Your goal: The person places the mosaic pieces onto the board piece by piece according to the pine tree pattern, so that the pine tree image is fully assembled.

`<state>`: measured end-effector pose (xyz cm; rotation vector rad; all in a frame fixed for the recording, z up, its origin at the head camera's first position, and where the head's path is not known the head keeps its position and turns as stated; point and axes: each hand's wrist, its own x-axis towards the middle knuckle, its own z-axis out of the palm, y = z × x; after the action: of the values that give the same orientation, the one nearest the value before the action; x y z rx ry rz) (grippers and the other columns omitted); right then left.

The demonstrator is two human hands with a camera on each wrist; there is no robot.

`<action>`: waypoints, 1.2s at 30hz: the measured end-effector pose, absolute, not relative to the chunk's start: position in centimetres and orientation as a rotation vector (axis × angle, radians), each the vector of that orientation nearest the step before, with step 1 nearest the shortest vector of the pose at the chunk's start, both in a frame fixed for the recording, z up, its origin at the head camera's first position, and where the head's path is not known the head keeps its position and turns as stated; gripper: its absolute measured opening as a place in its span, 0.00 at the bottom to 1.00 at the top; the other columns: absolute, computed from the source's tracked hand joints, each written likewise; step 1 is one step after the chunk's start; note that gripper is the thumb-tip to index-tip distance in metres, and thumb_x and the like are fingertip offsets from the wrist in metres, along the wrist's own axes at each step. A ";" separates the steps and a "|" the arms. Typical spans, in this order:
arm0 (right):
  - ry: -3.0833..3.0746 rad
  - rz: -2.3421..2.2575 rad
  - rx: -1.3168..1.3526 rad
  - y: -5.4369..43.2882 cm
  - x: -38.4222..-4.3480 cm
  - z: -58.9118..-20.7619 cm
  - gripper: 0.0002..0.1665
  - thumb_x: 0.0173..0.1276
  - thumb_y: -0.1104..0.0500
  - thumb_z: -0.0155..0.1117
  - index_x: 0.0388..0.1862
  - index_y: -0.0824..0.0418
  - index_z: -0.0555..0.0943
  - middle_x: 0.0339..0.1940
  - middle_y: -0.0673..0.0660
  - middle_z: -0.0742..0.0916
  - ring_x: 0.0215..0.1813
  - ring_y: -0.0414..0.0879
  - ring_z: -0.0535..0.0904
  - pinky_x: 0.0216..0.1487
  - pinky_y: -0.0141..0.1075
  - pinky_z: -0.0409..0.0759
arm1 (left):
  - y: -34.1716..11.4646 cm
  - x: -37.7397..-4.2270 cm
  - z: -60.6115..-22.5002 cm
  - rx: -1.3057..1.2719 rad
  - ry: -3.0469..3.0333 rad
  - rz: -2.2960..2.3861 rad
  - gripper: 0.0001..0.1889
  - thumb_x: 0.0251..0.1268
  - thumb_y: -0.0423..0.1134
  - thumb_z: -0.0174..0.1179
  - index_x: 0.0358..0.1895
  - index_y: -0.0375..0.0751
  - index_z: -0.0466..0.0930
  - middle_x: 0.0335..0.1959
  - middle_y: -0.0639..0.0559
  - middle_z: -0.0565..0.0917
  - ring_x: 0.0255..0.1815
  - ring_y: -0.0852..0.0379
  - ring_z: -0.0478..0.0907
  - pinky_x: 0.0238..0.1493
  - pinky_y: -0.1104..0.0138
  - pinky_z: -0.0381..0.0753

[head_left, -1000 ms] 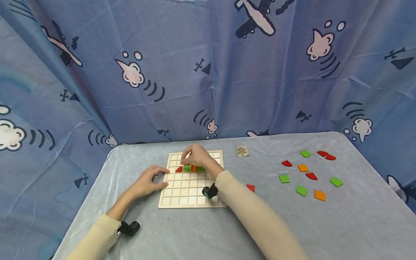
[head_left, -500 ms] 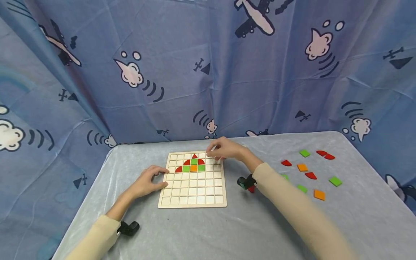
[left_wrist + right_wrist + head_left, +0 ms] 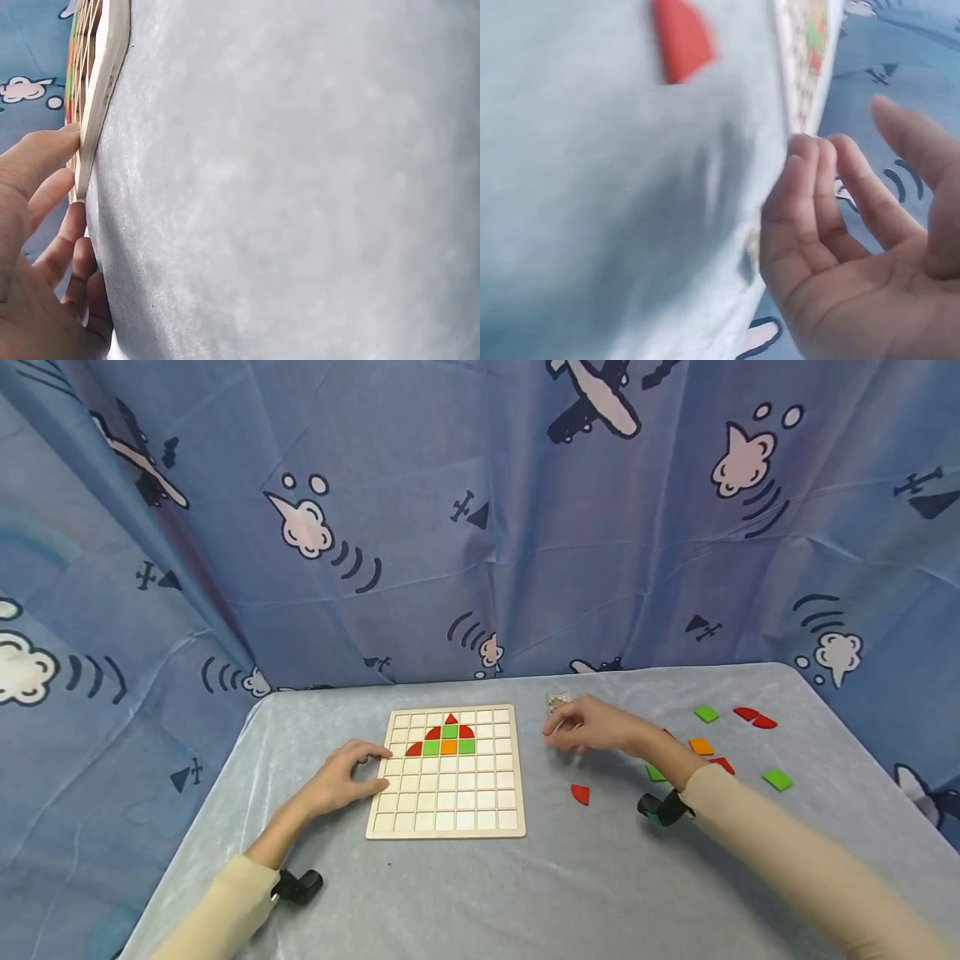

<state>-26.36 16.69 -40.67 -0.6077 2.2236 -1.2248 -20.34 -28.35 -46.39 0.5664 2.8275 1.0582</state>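
Observation:
A pale wooden grid board [image 3: 446,793] lies on the table. Set in its upper rows are a red triangle [image 3: 451,719], green squares [image 3: 450,732], an orange square [image 3: 448,747] and red quarter-circle pieces [image 3: 415,749]. My left hand [image 3: 335,781] touches the board's left edge with thumb and fingertips apart; in the left wrist view, the fingers [image 3: 56,255] lie along the board's side. Right of the board, my right hand [image 3: 596,727] is above the table, fingers loosely bent, with nothing visible in its grasp. Closer to me lies a loose red quarter-circle piece [image 3: 581,794].
A small patterned card [image 3: 558,701] lies behind my right hand, partly covered. Farther right are scattered loose green squares [image 3: 777,779], an orange square [image 3: 701,747] and red quarter-circles [image 3: 764,722]; my right forearm hides some. A blue printed curtain [image 3: 420,527] stands behind the table.
My right hand has moved right, from over the coloured pieces to beyond the board's right side, uncovering the red triangle and the pieces below it. My left hand stays at the board's edge.

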 end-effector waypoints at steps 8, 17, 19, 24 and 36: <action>2.345 -1.291 -0.690 19.1 -23.9 -42.5 0.19 0.68 0.58 0.73 0.51 0.70 0.84 0.40 0.55 0.86 0.40 0.54 0.81 0.41 0.41 0.83 | -28.3 -20.4 -46.3 0.550 2.833 1.051 0.22 0.63 0.39 0.73 0.60 0.44 0.81 0.58 0.43 0.77 0.56 0.41 0.72 0.57 0.44 0.70; 2.411 -1.270 -0.765 19.8 -21.8 -44.0 0.22 0.61 0.57 0.80 0.48 0.68 0.84 0.39 0.57 0.85 0.40 0.50 0.80 0.44 0.35 0.81 | -28.1 -20.2 -46.1 0.547 2.828 1.063 0.22 0.64 0.39 0.73 0.60 0.43 0.82 0.59 0.43 0.77 0.56 0.40 0.72 0.57 0.44 0.69; 2.434 -1.253 -0.760 19.8 -21.4 -44.0 0.23 0.59 0.56 0.81 0.47 0.67 0.84 0.39 0.57 0.85 0.40 0.50 0.80 0.43 0.35 0.81 | -28.1 -20.3 -46.1 0.544 2.830 1.060 0.22 0.64 0.39 0.73 0.60 0.43 0.82 0.58 0.43 0.77 0.56 0.41 0.72 0.57 0.44 0.69; 2.451 -1.198 -0.794 20.0 -20.4 -44.2 0.25 0.54 0.54 0.84 0.45 0.64 0.84 0.36 0.54 0.84 0.38 0.50 0.78 0.40 0.34 0.78 | -28.1 -20.3 -46.2 0.545 2.833 1.057 0.22 0.63 0.39 0.73 0.60 0.44 0.82 0.58 0.44 0.77 0.56 0.41 0.72 0.57 0.44 0.69; 2.478 -1.201 -0.839 19.5 -20.0 -45.1 0.17 0.53 0.62 0.84 0.39 0.59 0.85 0.31 0.52 0.83 0.32 0.44 0.76 0.34 0.32 0.75 | -28.3 -20.3 -46.3 0.550 2.834 1.070 0.21 0.63 0.40 0.73 0.59 0.44 0.82 0.59 0.44 0.77 0.56 0.41 0.72 0.57 0.44 0.69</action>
<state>-19.98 19.49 -45.12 -0.8392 2.4779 -1.2012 -20.33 -28.30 -46.30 0.5501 2.8339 1.0704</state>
